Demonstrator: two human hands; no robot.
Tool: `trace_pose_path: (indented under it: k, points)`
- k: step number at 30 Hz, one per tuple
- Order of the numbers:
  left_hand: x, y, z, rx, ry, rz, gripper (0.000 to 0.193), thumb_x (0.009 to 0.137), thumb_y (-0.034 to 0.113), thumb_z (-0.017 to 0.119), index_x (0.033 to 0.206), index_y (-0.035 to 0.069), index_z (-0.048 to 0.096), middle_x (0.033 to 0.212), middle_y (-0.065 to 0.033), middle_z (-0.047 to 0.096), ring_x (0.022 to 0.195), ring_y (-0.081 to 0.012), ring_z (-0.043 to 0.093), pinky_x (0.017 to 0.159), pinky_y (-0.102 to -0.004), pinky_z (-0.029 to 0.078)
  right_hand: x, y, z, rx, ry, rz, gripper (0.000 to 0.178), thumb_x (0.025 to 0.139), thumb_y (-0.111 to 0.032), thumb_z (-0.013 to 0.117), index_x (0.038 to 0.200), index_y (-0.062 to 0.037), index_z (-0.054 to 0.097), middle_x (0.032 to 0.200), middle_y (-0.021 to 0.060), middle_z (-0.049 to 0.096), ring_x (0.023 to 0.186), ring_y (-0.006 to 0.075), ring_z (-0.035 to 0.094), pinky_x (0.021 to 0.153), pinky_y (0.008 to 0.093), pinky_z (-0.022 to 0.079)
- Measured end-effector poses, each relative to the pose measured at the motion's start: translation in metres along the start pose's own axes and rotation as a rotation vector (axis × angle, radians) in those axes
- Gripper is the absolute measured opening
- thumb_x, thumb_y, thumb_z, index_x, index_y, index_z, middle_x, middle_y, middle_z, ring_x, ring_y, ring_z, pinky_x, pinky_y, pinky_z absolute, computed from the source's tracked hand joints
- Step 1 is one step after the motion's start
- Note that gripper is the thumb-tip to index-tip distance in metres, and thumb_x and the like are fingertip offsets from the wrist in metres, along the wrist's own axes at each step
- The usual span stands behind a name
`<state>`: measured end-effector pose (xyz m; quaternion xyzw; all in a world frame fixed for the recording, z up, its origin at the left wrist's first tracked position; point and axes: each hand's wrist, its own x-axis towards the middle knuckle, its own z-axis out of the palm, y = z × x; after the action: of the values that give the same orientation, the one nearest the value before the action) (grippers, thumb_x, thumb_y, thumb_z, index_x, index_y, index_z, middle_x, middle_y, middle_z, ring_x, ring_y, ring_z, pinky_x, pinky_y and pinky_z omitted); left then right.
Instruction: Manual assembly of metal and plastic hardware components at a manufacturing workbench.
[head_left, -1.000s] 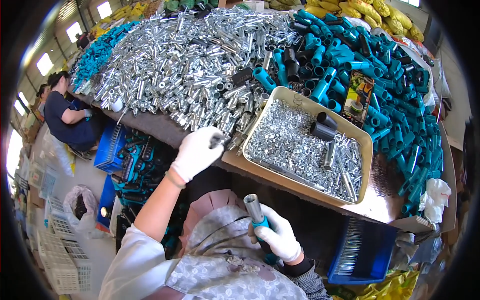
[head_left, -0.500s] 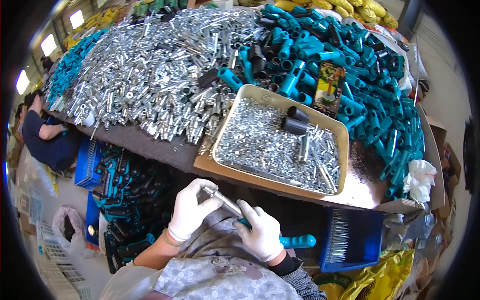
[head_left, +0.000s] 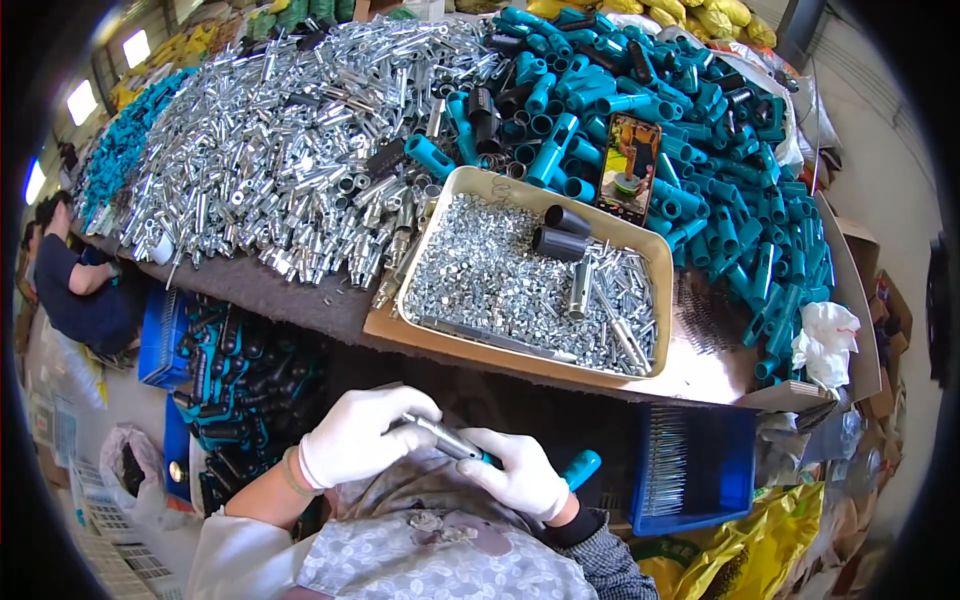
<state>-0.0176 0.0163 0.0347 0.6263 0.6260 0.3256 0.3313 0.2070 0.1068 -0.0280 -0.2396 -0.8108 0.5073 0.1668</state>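
Observation:
Both my hands wear white gloves and hold one teal-handled tool with a silver metal shaft (head_left: 443,438) over my lap. My left hand (head_left: 365,440) closes its fingers round the free end of the shaft. Further right, my right hand (head_left: 520,478) wraps round the tool where metal meets teal. Beyond this hand the rounded end of the teal handle (head_left: 581,467) sticks out. The middle of the handle is hidden by the right hand. Past the hands sits a cream tray (head_left: 664,300) of small metal parts, with two black sleeves (head_left: 560,243) in it.
Heaps of silver metal parts (head_left: 290,150) and teal plastic housings (head_left: 740,215) cover the bench. A phone (head_left: 629,168) leans among the housings. Below right is a blue bin (head_left: 725,470) with metal rods; below left lie black-and-teal handles (head_left: 235,370). Another person (head_left: 75,290) sits at far left.
My left hand has turned, its fingers now folded over the shaft end. Less of the teal handle shows past my right hand. The bench has shifted slightly left in view.

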Motion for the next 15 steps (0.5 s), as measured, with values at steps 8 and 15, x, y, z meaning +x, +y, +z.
trace_pose_path:
  k: [8, 15]
  points:
    - [-0.023, -0.019, 0.018, 0.082, 0.052, 0.161, 0.023, 0.084, 0.012, 0.075, 0.105, 0.007, 0.068, 0.085, -0.0113, 0.071, 0.078, -0.0273, 0.072, 0.068, -0.0345, 0.056, -0.009, 0.008, -0.001, -0.074, -0.035, -0.131, 0.037, 0.087, -0.032, 0.071, 0.113, -0.0076, 0.068, 0.093, 0.0153, 0.07, 0.083, 0.0361, 0.069, 0.071, 0.0402, 0.055]
    - [-0.021, -0.033, 0.028, -0.097, 0.099, -0.155, 0.018, 0.088, 0.01, 0.071, 0.103, 0.002, 0.068, 0.084, -0.0095, 0.071, 0.076, -0.0162, 0.07, 0.069, -0.0309, 0.055, 0.0, -0.011, 0.009, -0.627, 0.138, -0.13, 0.038, 0.08, -0.033, 0.076, 0.11, -0.01, 0.071, 0.077, 0.0108, 0.066, 0.068, 0.0315, 0.067, 0.06, 0.0392, 0.054]
